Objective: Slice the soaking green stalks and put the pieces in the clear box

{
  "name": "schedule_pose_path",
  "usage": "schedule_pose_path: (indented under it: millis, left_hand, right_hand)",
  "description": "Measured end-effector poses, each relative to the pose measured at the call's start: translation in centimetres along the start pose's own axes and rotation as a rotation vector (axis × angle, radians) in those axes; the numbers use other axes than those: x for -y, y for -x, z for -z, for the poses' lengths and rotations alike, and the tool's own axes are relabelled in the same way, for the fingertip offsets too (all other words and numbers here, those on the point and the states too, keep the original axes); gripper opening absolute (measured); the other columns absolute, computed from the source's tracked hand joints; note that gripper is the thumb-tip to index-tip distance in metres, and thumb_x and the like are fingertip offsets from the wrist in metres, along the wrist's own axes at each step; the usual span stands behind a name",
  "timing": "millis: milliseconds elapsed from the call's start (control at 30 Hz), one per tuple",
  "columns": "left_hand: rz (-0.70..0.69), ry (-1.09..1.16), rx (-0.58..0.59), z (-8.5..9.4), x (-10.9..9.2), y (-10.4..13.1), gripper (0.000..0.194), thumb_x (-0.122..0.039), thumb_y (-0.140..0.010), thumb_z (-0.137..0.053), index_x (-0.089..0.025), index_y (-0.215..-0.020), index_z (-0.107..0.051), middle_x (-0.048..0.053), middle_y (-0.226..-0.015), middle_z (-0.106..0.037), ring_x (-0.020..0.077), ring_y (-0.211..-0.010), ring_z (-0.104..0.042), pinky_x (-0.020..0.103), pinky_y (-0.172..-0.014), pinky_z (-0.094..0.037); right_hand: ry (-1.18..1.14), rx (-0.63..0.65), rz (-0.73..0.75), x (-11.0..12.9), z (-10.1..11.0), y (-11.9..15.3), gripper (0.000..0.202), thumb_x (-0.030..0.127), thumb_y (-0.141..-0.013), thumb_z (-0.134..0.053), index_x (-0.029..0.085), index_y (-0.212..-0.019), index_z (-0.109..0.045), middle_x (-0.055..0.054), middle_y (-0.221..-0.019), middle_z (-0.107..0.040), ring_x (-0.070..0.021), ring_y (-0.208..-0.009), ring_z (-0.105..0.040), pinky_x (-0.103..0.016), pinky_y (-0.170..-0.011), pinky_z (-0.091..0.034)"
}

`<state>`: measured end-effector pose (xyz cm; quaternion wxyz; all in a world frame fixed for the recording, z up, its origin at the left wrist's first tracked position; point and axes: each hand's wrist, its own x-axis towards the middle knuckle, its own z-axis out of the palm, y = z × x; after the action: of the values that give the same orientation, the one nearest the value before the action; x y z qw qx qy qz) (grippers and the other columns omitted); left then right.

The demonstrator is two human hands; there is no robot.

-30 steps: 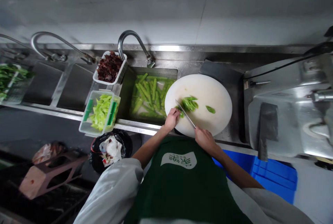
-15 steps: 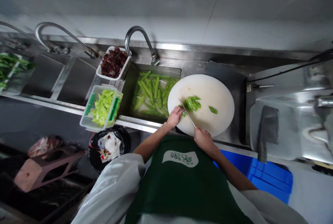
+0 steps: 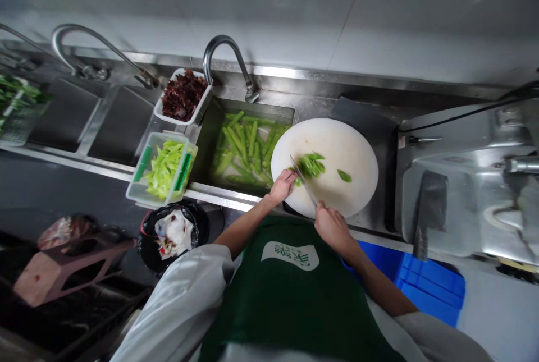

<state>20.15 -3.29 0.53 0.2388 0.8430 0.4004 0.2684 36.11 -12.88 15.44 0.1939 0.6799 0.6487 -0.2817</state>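
A white oval cutting board [image 3: 349,154] lies over the right side of a sink basin. My right hand [image 3: 332,226] is wrapped round the handle of a knife [image 3: 304,181], whose blade points up and left across the board. Close to the blade, on the board's left edge, my left hand [image 3: 283,185] presses a green vegetable piece, mostly hidden by its fingers. Cut green slices [image 3: 311,165] are piled just right of the blade, and one loose slice [image 3: 344,175] lies apart. Long green stalks [image 3: 248,146] sit in water in the basin.
Left of the basin stand a tub of light green slices [image 3: 165,168] and a white basket of dark red leaves [image 3: 184,95]. A faucet [image 3: 225,42] arches behind. A cleaver [image 3: 429,205] lies at the right. Below are a bin [image 3: 174,236] and a blue crate [image 3: 429,283].
The knife blade has tilted slightly beside the slices, while both hands stay in nearly the same place. The camera view has shifted a little.
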Motion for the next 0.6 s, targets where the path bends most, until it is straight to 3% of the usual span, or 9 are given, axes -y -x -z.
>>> schedule_pose_path:
  millis: [233, 400, 600]
  left_hand:
    - [0.012, 0.015, -0.001, 0.09, -0.08, -0.01, 0.024, -0.015, -0.097, -0.039, -0.017, -0.103, -0.061, 0.009, -0.099, -0.057, 0.0209, -0.096, -0.054, 0.036, -0.087, -0.053]
    - [-0.027, 0.045, -0.072, -0.1, -0.08, -0.02, 0.024, -0.018, -0.098, -0.037, -0.015, -0.101, -0.061, 0.011, -0.096, -0.058, 0.0208, -0.093, -0.054, 0.036, -0.084, -0.054]
    - [-0.021, 0.092, -0.102, -0.14, 0.21, 0.25, 0.026, -0.022, -0.1, -0.037, -0.015, -0.103, -0.061, 0.01, -0.098, -0.059, 0.0203, -0.096, -0.056, 0.038, -0.087, -0.054]
  right_hand:
    - [-0.031, -0.009, -0.015, 0.43, -0.16, -0.17, 0.03, 0.013, -0.095, -0.032, 0.01, -0.114, -0.055, -0.016, -0.095, -0.07, -0.0237, -0.092, -0.069, -0.029, -0.077, -0.045]
    - [-0.039, 0.036, -0.029, 0.52, 0.17, 0.0, 0.028, 0.011, -0.095, -0.033, 0.01, -0.111, -0.056, -0.016, -0.097, -0.071, -0.0217, -0.093, -0.068, -0.027, -0.077, -0.044]
    - [-0.034, 0.003, -0.015, 0.61, -0.42, -0.61, 0.027, 0.013, -0.096, -0.033, 0.01, -0.11, -0.056, -0.015, -0.094, -0.071, -0.0213, -0.09, -0.069, -0.027, -0.074, -0.044]
